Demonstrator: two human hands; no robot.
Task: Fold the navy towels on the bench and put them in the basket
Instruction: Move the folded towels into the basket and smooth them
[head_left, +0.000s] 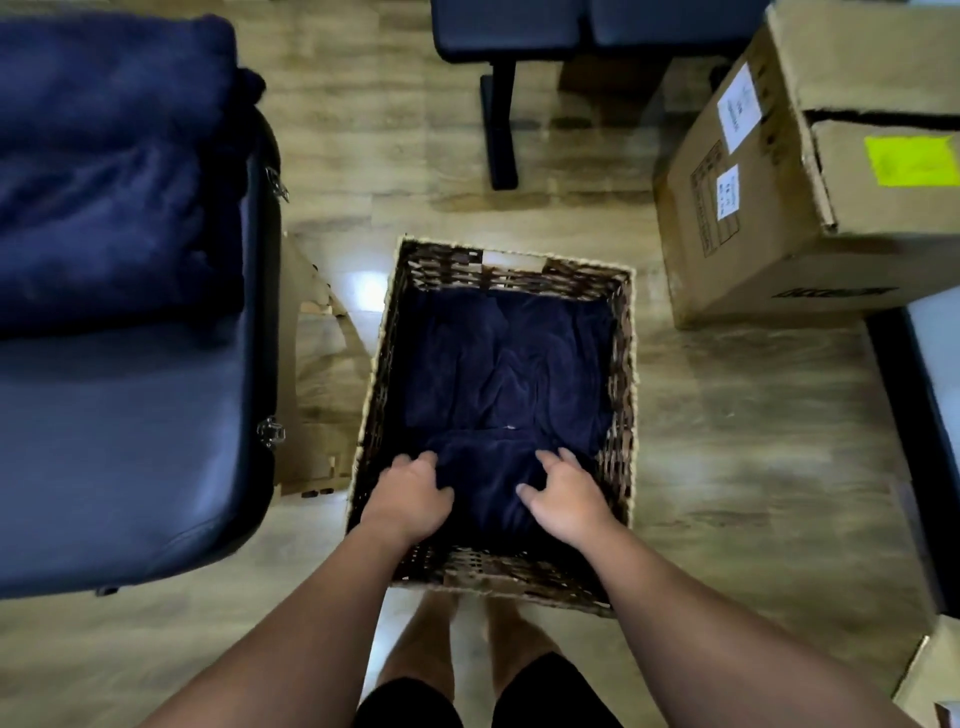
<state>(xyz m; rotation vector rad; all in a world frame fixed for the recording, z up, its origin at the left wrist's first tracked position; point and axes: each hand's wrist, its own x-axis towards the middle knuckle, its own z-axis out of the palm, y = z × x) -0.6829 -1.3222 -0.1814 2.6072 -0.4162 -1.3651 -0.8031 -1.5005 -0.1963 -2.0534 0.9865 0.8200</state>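
Fingers (415, 462) on towel (483, 493) in basket (621, 364)

No legible text; labels (738, 107) on the cardboard box (769, 218) perhaps too blurred.

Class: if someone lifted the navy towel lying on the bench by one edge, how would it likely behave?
The towel would probably droop, since its surface is soft and rumpled. It looks thick and bulky, so likely weighty rather than flimsy. Its fuzzy pile suggests it would not slip easily.
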